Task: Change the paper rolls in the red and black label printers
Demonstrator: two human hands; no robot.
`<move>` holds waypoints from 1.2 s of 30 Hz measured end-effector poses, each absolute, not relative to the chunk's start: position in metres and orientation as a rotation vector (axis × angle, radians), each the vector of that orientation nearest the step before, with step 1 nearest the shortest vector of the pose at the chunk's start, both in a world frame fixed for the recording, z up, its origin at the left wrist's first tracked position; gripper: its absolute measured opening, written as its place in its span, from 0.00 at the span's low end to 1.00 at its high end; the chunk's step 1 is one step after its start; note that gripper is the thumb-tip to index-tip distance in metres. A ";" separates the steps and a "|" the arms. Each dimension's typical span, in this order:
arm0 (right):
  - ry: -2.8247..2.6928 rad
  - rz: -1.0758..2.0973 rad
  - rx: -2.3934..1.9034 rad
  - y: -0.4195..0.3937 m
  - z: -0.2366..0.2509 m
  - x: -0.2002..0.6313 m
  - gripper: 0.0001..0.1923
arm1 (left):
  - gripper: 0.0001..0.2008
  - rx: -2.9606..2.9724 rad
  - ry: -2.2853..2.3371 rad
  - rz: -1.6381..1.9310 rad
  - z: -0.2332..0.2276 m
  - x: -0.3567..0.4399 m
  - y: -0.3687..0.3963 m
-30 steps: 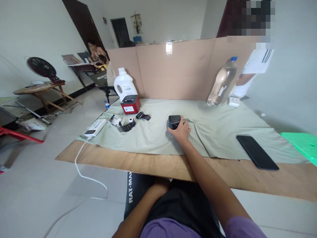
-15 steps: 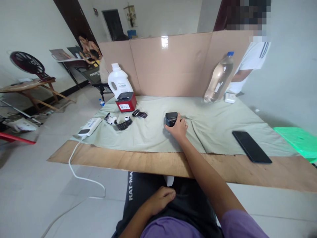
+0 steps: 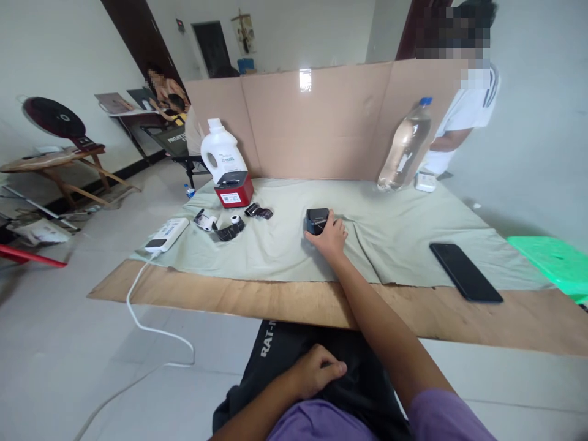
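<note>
A person is wearing a purple top and black trousers.
On the right side, a short sleeve of the same purple is showing; both forearms, the left hand and the right hand are appearing bare. White capital letters are running along the left trouser leg, reading "RAT-" before slipping out of view.

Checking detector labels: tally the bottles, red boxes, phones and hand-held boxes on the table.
Bottles: 2 (white jug, clear bottle)
Red box: 1
Phone: 1
Black box, in right hand: 1
Total: 5
</note>
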State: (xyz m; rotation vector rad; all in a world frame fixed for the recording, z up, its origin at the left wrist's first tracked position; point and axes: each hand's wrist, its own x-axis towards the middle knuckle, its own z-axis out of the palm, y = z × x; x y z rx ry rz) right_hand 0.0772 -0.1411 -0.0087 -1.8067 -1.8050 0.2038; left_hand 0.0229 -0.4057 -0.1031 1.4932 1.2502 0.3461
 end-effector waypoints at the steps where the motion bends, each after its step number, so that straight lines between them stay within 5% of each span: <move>1: -1.806 0.206 -1.806 -0.142 -0.008 0.078 0.52 | 0.30 1.502 1.250 0.350 -0.103 0.025 -0.404; 12: -1.771 0.197 -1.766 -0.147 -0.014 0.081 0.56 | 0.25 1.719 0.894 0.503 -0.058 0.028 -0.388; 23: -1.784 0.139 -1.776 -0.156 -0.013 0.081 0.58 | 0.26 2.188 1.079 0.325 -0.048 0.042 -0.366; 36: -1.797 0.158 -1.831 -0.156 -0.007 0.082 0.57 | 0.11 2.339 0.876 0.382 -0.059 0.020 -0.375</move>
